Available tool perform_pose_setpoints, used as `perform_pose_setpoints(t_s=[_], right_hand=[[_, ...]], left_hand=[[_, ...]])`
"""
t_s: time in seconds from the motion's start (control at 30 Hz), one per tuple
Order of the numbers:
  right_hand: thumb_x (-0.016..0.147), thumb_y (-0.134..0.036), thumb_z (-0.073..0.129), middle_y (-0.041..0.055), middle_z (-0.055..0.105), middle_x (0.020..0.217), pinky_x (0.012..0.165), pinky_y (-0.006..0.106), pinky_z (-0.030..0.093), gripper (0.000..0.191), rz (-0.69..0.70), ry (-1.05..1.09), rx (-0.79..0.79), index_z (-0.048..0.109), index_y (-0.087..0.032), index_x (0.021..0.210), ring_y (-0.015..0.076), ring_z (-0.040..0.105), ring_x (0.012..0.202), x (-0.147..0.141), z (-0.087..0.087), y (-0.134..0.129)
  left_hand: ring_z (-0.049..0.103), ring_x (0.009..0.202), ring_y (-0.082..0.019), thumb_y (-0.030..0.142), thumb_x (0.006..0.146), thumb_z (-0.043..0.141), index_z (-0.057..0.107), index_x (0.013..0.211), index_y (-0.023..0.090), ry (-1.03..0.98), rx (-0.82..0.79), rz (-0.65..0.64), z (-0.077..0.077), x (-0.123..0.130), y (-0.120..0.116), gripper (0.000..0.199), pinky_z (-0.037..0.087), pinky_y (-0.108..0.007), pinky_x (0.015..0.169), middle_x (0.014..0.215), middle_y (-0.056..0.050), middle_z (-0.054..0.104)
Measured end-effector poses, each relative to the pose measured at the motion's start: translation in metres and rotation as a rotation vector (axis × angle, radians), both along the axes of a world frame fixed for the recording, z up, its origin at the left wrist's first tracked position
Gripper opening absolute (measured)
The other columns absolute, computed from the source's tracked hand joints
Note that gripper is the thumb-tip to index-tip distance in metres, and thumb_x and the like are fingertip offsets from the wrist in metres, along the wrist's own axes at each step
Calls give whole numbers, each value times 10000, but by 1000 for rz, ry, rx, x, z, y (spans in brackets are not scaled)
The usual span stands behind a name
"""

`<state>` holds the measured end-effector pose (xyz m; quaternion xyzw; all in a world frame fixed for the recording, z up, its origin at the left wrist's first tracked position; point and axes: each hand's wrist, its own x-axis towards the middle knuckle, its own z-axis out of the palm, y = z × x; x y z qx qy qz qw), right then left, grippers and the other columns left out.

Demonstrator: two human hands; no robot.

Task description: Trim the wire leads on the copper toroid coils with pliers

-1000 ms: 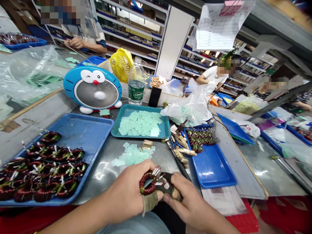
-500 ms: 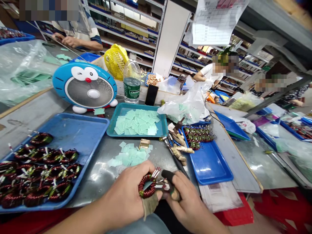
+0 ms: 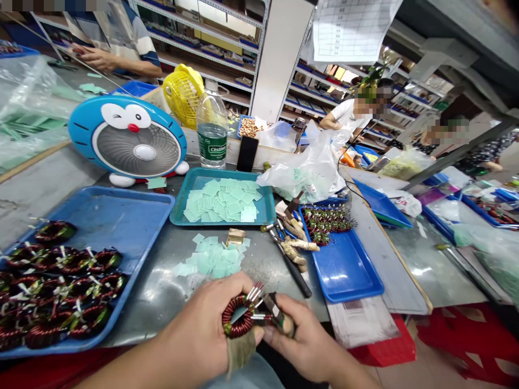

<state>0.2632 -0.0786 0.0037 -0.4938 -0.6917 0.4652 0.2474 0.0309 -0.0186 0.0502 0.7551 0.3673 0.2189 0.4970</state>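
A ring-shaped coil (image 3: 238, 317) wound with dark red wire is gripped in my left hand (image 3: 205, 324), its ring facing up. Silvery wire ends stick out of it to the right, and a light green piece shows in its centre. A brownish cloth wrap (image 3: 240, 354) hangs at my left thumb. My right hand (image 3: 302, 332), with a dark covering on a finger, is closed around a small tool with a wooden-looking end (image 3: 287, 326), whose tip touches the coil's lower wire ends.
Coils fill part of a blue tray (image 3: 156, 208) at left. Green squares lie in a teal tray (image 3: 175, 208) and loose on the table (image 3: 158, 302). At right are a black-handled tool (image 3: 298, 276) and a blue tray (image 3: 348, 270) of small coils. Behind stand a fan (image 3: 133, 138) and bottle (image 3: 212, 135).
The view has shifted slightly. The coil, still in my left hand, is turned a little, and the tool in my right hand is now tilted differently beside its wire ends.
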Motion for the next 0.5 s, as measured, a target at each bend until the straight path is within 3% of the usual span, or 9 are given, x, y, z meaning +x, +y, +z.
perform_pose_setpoints(t_s=[0.17, 0.27, 0.5], right_hand=[[1017, -259, 555, 44, 591, 1040, 837, 335, 470, 107, -118, -205, 198, 564, -249, 1123, 214, 571, 946, 12, 2, -7], [1013, -217, 551, 63, 585, 1090, 854, 367, 479, 131, -50, -331, 302, 531, -257, 1136, 237, 574, 989, 24, 13, -10], [973, -199, 605, 50, 584, 960, 704, 363, 448, 121, 58, -542, 369, 496, -248, 987, 238, 550, 846, 29, 35, -8]], left_hand=[[529, 629, -144, 298, 846, 672, 540, 874, 240, 79, 25, 63, 2, -8, 6, 146, 395, -244, 573, 743, 54, 601], [572, 661, -167, 292, 851, 662, 555, 899, 242, 163, 81, 38, 1, -7, 10, 127, 394, -259, 589, 770, 36, 638], [646, 773, -242, 323, 919, 605, 583, 955, 230, 282, 283, -23, -1, 1, 9, 102, 406, -317, 659, 858, -22, 688]])
